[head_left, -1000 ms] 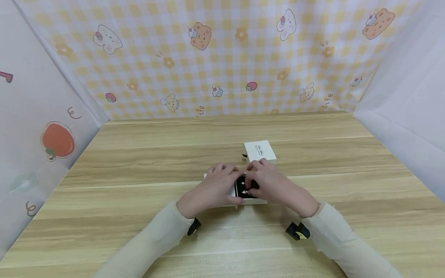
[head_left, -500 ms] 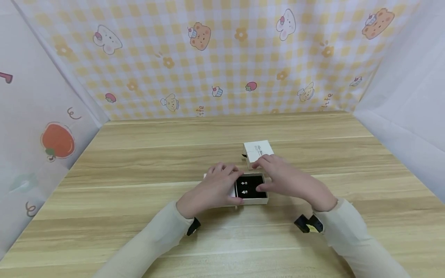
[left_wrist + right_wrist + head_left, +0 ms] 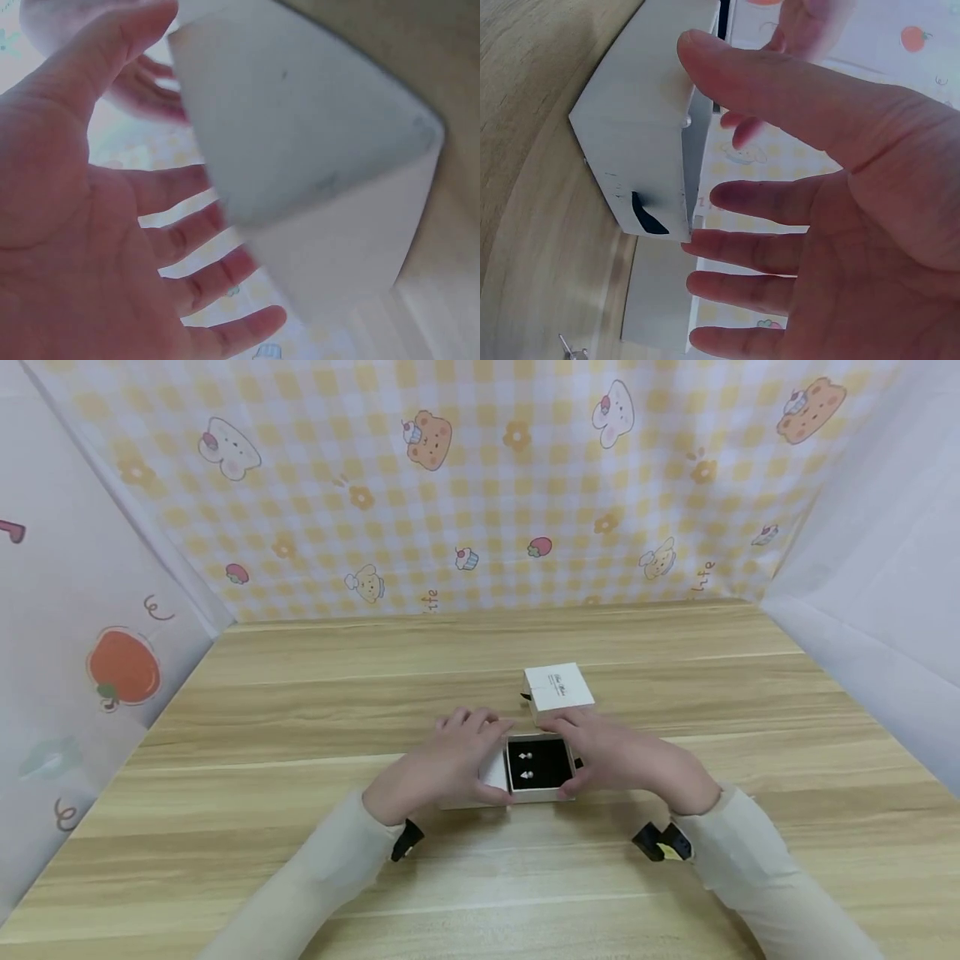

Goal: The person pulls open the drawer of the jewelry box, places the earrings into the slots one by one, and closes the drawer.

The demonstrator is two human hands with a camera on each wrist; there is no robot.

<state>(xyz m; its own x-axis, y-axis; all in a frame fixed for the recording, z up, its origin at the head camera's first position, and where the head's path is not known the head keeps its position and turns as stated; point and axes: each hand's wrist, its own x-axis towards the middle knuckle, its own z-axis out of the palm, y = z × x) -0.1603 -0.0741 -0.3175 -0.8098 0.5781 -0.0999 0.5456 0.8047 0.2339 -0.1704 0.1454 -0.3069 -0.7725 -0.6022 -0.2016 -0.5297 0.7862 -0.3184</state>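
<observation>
A white drawer-style jewelry box lies on the table with its drawer [image 3: 542,795] out to the right. Two small earrings [image 3: 527,756] sit in the drawer's black insert [image 3: 551,763]. My left hand [image 3: 442,768] spans the box's white sleeve [image 3: 322,127], thumb along the near side and fingers over the far side. At the drawer's right end, my right hand [image 3: 618,752] grips it, thumb at the near corner and fingers at the far one. A black pull tab [image 3: 649,214] shows on the drawer's end, under the right palm.
Just behind the drawer stands a second white box [image 3: 558,687] with dark lettering. A small silvery piece with a pin [image 3: 574,349] lies on the wooden table [image 3: 337,677] in the right wrist view. A checked cloth [image 3: 480,485] hangs at the back.
My right hand has left the black insert, moved right and come down around the drawer's right end, uncovering the earrings. The left hand has shifted slightly left.
</observation>
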